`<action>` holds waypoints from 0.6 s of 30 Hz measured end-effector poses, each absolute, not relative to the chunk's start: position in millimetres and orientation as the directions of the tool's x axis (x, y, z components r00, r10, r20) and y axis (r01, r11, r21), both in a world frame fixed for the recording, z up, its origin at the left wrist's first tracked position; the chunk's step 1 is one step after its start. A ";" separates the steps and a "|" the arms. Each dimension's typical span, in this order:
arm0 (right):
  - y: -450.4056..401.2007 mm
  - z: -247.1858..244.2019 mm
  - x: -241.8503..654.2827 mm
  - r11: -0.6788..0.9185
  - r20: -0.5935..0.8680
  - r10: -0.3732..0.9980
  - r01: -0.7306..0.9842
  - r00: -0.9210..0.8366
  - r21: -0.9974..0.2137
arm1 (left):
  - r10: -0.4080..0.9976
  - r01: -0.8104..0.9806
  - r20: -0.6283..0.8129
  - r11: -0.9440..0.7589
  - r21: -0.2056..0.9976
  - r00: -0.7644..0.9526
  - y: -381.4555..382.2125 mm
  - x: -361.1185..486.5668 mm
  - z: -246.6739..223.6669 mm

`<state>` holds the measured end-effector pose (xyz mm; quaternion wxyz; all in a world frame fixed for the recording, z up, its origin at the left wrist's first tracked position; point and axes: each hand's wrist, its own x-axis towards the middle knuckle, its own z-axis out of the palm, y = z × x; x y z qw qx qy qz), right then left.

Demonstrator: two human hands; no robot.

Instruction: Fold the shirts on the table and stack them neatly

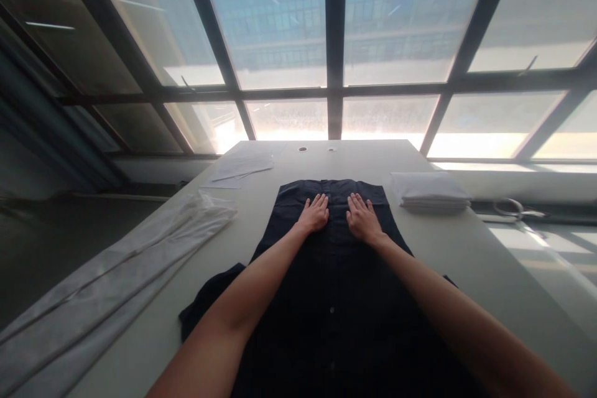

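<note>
Head view: a person's two bare hands lie flat on a near-black buttoned cloth garment [336, 273], spread lengthwise along the middle of a long white worktop [466, 273] in front of a wide, dark-framed glass window [334, 43]. The left hand [317, 212] rests palm down near the garment's far edge, fingers extended and close together, just left of the centre line. The right hand [362, 216] mirrors it on the other side, also flat with straightened fingers, a narrow strip of dark cloth between the two. Small pale buttons [331, 310] mark the front nearer the wearer of the camera. The left forearm [261, 273] and right forearm [433, 280] slant across the garment and hide parts of its sides; a dark fold of cloth [209, 298] juts out beyond the left one.

To the left, a long bundle of translucent, wrinkled plastic sheeting [116, 286] runs along the worktop's edge, apart from the garment. Past its far end lie loose white paper sheets [237, 169], overlapping. At right, a neat stack of flat, whitish folded pieces [433, 191] sits near the garment's far corner. Two small round holes [303, 149] pierce the worktop near the window. Beyond its right edge, lower down, is a pale ring-shaped object [508, 206]; a blue-grey curtain [51, 118] hangs at far left.
</note>
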<state>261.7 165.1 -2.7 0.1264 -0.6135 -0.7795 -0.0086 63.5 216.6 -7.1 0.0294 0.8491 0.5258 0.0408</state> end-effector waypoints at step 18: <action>271.4 -18.6 314.7 0.096 -0.001 0.995 0.982 -0.097 -0.165 | 0.943 0.942 -0.029 -0.330 0.059 0.332 293.0 -6.1 -6.3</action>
